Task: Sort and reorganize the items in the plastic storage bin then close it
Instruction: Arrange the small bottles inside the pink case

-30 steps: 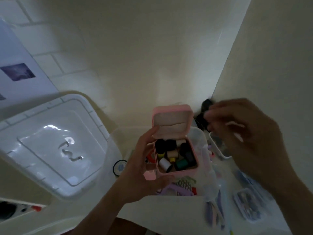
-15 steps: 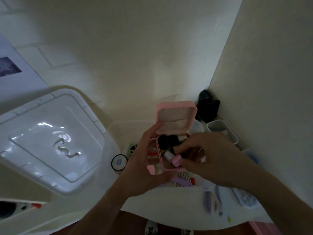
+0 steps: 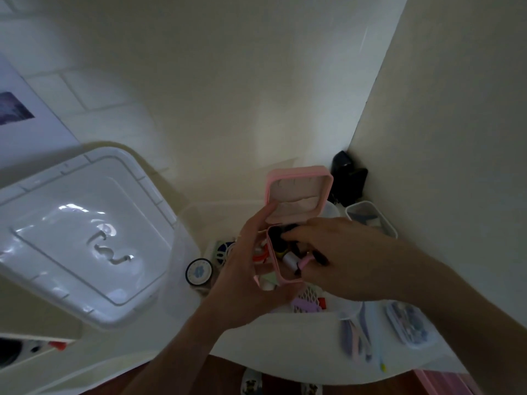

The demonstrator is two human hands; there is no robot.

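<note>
Head view: my left hand (image 3: 251,269) grips the small open pink case (image 3: 296,195) as my right hand (image 3: 342,258), empty a second ago, tucks a pink spool (image 3: 302,263) among its thread spools, packing underway.

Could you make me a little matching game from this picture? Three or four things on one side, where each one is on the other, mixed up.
Things:
1. pink box
2. white bin lid
3. black object
4. round tape roll

Places:
A. in the corner where the two walls meet
B. lying off to the left, away from the hands
C. held open in the left hand, with the right hand reaching in
D. just left of the left hand, inside the clear bin

Pairs: 1-C, 2-B, 3-A, 4-D
</note>
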